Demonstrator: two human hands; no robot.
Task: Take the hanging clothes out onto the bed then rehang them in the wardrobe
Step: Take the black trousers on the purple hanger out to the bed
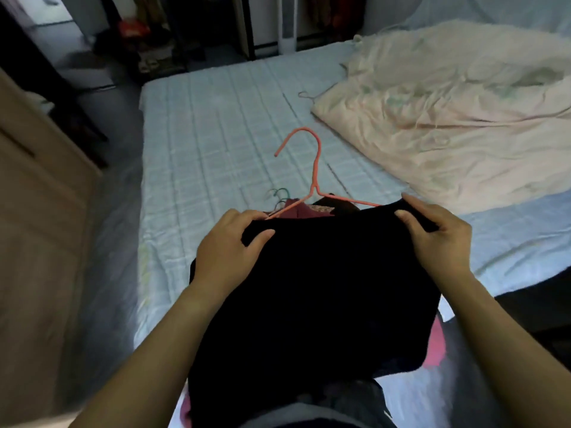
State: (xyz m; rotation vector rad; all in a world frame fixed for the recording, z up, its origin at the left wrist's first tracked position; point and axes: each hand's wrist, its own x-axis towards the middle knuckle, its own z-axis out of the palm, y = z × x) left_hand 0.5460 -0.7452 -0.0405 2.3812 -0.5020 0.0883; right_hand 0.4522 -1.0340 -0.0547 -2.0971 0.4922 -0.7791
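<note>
A black garment [315,298] hangs on an orange wire hanger [315,168] above the near edge of the bed [222,125]. My left hand [231,248] pinches the garment's left shoulder over the hanger's arm. At the right shoulder my right hand [432,236] grips the cloth the same way. Under the black garment lie a maroon garment [296,210] and a pink one [435,344], with a green hanger hook [278,194] showing beside them. The open wardrobe [160,35] with hanging clothes stands beyond the bed's far end.
A crumpled cream quilt [448,112] covers the bed's right half. A wooden cabinet [37,196] stands close at my left, with a narrow floor strip between it and the bed. A white post [289,23] stands by the wardrobe.
</note>
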